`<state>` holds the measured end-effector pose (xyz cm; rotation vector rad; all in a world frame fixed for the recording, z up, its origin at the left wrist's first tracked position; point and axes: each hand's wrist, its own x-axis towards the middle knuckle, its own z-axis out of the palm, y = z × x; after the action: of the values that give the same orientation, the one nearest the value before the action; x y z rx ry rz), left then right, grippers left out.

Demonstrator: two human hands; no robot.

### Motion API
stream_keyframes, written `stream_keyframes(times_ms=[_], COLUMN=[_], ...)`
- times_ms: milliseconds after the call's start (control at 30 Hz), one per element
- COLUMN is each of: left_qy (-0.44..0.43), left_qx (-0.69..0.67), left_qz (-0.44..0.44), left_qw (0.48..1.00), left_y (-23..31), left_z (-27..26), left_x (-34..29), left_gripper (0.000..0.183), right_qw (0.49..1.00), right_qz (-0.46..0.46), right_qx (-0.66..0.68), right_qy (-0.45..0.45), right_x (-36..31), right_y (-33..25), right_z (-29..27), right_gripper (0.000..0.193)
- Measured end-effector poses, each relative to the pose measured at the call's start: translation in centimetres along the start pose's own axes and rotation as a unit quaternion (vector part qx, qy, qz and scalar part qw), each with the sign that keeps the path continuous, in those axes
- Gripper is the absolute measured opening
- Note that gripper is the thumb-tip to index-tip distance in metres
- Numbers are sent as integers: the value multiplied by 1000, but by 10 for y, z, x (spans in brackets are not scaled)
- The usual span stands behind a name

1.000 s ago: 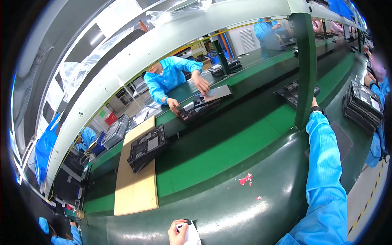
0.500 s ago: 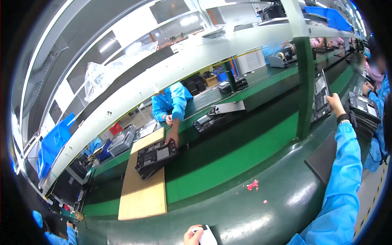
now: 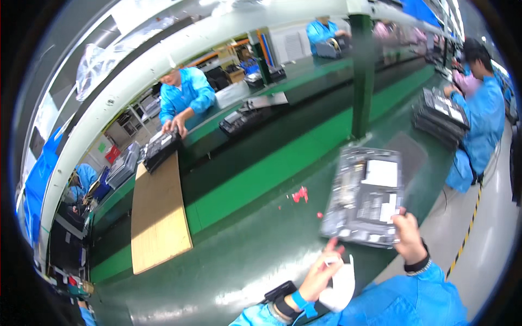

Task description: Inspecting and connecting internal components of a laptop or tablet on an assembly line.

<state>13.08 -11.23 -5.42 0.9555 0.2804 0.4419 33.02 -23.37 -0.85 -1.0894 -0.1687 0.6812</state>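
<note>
My right hand [image 3: 410,239] grips the near right corner of an open laptop base [image 3: 375,195], its black inside with white rectangles facing up, tilted above the bench. My left hand [image 3: 322,271], banded in black and blue at the wrist, holds a curled white piece [image 3: 341,285], perhaps paper or plastic, against its palm. Its fingertips reach the laptop base's near left edge; blur hides whether they touch. A dark flat pad [image 3: 408,155] lies partly behind the laptop base. Small red scraps [image 3: 299,194] lie on the green bench [image 3: 255,244] to its left.
A stack of laptop bases [image 3: 441,117] stands at the right beside a seated co-worker. Across the sunken green belt, another co-worker handles a laptop base [image 3: 161,148] by a wooden board [image 3: 157,217]. A green post [image 3: 360,81] rises behind my bench. A dark object [image 3: 278,292] lies near my left wrist.
My right hand has brought the laptop base from the far right toward me. My left hand has risen toward it with the white piece. The co-worker opposite has pulled their laptop base back.
</note>
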Motion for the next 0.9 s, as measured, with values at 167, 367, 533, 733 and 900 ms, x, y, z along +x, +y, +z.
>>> stream_keyframes(times_ms=[167, 367, 533, 733, 900], left_qy=[272, 333, 333, 387, 294], left_qx=[-22, 10, 74, 615, 264], left_qz=[47, 150, 59, 211, 31], left_qw=[961, 931, 938, 654, 918], left_y=[16, 49, 56, 82, 106], left_z=[-12, -62, -78, -76, -38], left_x=[-61, -126, -159, -153, -139], left_gripper=[19, 7, 12, 10, 10], right_qw=[978, 785, 832, 893, 875], right_qz=[135, 301, 103, 76, 108], right_qx=[-41, -256, -172, -203, -190], right_qy=[-155, -478, -518, -394, -432], right_x=[-62, -96, -64, -24, -24], right_y=[65, 46, 31, 23, 25], right_z=[42, 64, 66, 68, 93], right_gripper=[34, 28, 34, 39, 10])
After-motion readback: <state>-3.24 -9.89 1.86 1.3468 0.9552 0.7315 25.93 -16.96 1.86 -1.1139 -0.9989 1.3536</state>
